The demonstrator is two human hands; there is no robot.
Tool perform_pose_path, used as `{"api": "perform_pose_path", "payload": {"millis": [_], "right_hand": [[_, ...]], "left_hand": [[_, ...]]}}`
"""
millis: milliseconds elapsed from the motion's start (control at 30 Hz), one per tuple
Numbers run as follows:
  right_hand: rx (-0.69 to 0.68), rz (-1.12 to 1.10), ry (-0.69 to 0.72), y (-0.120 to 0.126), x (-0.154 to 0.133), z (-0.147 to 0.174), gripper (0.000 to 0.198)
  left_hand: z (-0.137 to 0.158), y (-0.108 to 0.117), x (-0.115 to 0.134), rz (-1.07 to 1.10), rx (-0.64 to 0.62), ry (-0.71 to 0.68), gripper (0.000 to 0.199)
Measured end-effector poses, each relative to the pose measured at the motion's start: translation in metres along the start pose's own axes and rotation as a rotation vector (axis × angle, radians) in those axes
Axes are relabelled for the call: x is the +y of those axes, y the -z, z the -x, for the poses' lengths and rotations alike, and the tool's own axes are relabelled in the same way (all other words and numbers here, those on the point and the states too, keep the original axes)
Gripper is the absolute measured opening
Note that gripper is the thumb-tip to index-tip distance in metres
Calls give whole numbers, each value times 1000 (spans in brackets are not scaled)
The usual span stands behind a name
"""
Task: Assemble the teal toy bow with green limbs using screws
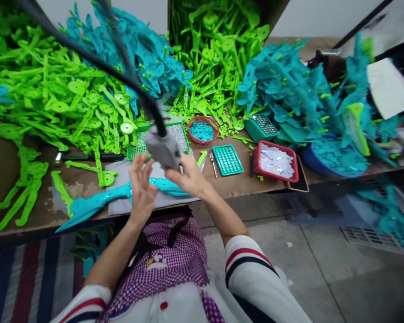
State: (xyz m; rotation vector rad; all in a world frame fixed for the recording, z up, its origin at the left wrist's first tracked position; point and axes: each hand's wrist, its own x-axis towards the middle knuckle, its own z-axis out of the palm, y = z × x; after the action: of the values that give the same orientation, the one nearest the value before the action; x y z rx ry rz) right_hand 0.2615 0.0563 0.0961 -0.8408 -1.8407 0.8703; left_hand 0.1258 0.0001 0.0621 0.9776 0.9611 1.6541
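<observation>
A long, shiny blue plastic part (103,197) lies across a grey cloth (119,172) at the bench's front edge. Over its middle is my left hand (143,186), fingers bent but apart, with nothing visible in them. My right hand (191,177) is above the part's right end, thumb and fingers drawn together. A grey block-shaped head (163,148) on a black stem (151,107) hangs in front and hides those fingertips, so what they hold cannot be made out. Behind it sits a green tray (138,146) with small metal pieces in its right side.
Green parts (54,94) and blue parts (283,89) are heaped along the back. A hammer (90,157) lies left. Rightward are a red basket (203,139), a screwdriver (213,164), a teal tray (228,160), a red tub (291,177) of white pieces and a blue basin (323,167).
</observation>
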Motion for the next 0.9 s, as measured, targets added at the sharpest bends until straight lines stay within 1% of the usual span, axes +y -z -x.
{"api": "perform_pose_path", "payload": {"millis": [33,67,100,133,200,233,267,300,333,367,433,467,500,567,633,733,833,900], "right_hand": [[6,50,23,7,4,6,55],[57,122,16,21,11,13,53],[146,209,-21,40,21,23,51],[302,328,-107,65,33,34,45],[596,626,-330,124,59,60,36],[689,776,-478,154,71,73,34],[736,903,-640,181,82,85,32],[747,1000,-791,203,91,96,31],[698,1064,-902,219,98,103,30],[621,1104,-981,231,105,108,31],[478,1142,-1055,239,113,112,32],[435,1154,-1061,239,117,112,32],[423,1165,-1058,238,119,112,32],[456,1183,-1022,236,123,114,32],[524,1186,-946,237,125,117,31],[612,1158,-870,242,128,120,26],[706,1081,-901,248,127,120,24],[756,1019,-940,254,122,119,24]], "left_hand": [[-13,-1,8,28,-38,-56,73],[-24,-2,15,39,-86,-62,68],[-33,-2,22,36,-96,-71,60],[-38,-1,27,24,-82,-76,53],[-44,6,34,-15,19,-113,39],[-45,11,34,-31,77,-130,35],[-46,16,33,-43,119,-139,32],[-47,21,31,-54,155,-148,30],[-48,25,27,-61,183,-156,29],[-49,28,23,-67,205,-162,28],[-50,31,15,-81,232,-155,27],[-49,31,12,-87,235,-143,27],[-48,31,10,-95,229,-129,28],[-43,32,11,-112,207,-115,28],[-38,33,15,-127,192,-123,26],[-33,36,22,-125,206,-154,23],[-31,40,24,-126,212,-138,21],[-31,43,24,-139,216,-124,20]]}}
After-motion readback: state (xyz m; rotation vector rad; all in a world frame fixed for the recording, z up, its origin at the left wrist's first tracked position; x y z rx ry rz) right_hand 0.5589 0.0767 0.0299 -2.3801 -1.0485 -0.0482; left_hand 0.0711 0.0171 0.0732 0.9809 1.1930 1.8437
